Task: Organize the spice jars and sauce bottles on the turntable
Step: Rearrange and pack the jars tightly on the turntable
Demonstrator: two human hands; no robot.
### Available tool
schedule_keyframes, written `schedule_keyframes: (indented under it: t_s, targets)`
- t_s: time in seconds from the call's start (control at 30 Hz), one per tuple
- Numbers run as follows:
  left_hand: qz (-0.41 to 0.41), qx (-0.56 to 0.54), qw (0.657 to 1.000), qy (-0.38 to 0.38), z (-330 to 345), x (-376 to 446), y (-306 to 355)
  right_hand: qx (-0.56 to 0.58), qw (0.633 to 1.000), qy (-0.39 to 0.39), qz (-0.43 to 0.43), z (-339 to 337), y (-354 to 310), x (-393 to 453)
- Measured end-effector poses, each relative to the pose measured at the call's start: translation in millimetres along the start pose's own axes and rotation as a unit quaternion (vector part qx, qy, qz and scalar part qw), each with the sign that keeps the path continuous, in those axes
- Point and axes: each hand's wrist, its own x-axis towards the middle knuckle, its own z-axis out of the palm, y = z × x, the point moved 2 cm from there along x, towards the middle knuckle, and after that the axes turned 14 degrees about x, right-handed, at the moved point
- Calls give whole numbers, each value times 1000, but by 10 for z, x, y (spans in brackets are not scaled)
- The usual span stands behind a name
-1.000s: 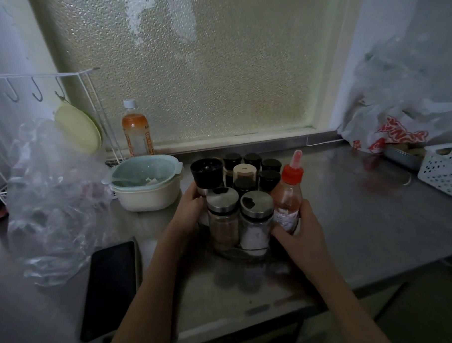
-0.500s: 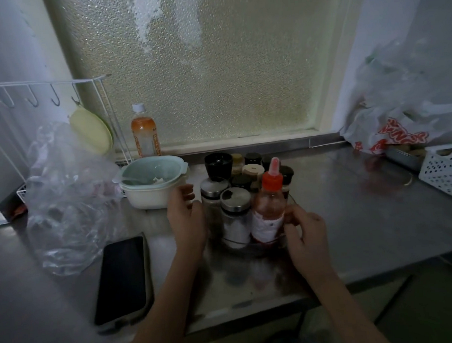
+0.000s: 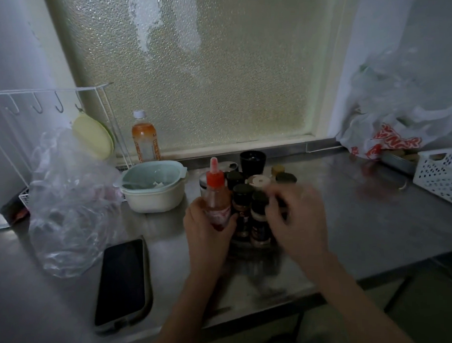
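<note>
upright, sauce bottle [image 3: 215, 197] inside left hand [image 3: 206, 230] grip.

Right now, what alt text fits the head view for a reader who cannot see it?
A person's left hand grips a red-capped sauce bottle at the left edge of a turntable crowded with spice jars; the blurred right hand reaches over the jars. Nearby on the steel counter: a phone and bowl.

left hand [image 3: 208, 225] gripping, right hand [image 3: 296, 215] blurred

My left hand [image 3: 209, 229] held a sauce bottle [image 3: 215, 200], orange-red capped; jars [image 3: 243, 196] wore black lids; basket [image 3: 445, 177] white, perforated.
</note>
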Motion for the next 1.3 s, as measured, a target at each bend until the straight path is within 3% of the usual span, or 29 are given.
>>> schedule_keyframes:
  t_s: [0.07,0.13,0.2,0.27,0.43,0.47,0.67,0.8,0.87,1.03,1.3]
  targets:
    - [-36,-16,999,0,16,55,-45,-46,995,-36,79,10,10,403]
    - [-60,-45,997,18,-15,86,-39,-124,961,-179,169,94,89,720]
    - [-70,-93,991,66,-105,62,10,-176,902,-327,220,191,140,872]
    - [-75,-143,980,119,-215,21,55,-181,859,-416,239,263,125,958]
    - [-90,-200,956,194,-340,5,29,-222,787,-524,238,297,102,1085]
    - [-89,-205,954,199,-353,11,28,-222,787,-525,235,310,116,1077]
    - [-86,-196,955,207,-369,16,14,-124,875,-393,253,214,172,1113]
    - [-108,-206,946,224,-360,6,-8,-69,953,-239,173,-55,-186,1427]
    - [-112,-206,944,232,-362,13,-14,-37,971,-194,135,-37,-419,1539]
    - [-106,-205,943,239,-403,-7,-33,-9,959,-248,141,485,-621,1387]
    - [-113,-187,948,230,-355,12,-104,-55,924,-332,181,992,-381,1009]
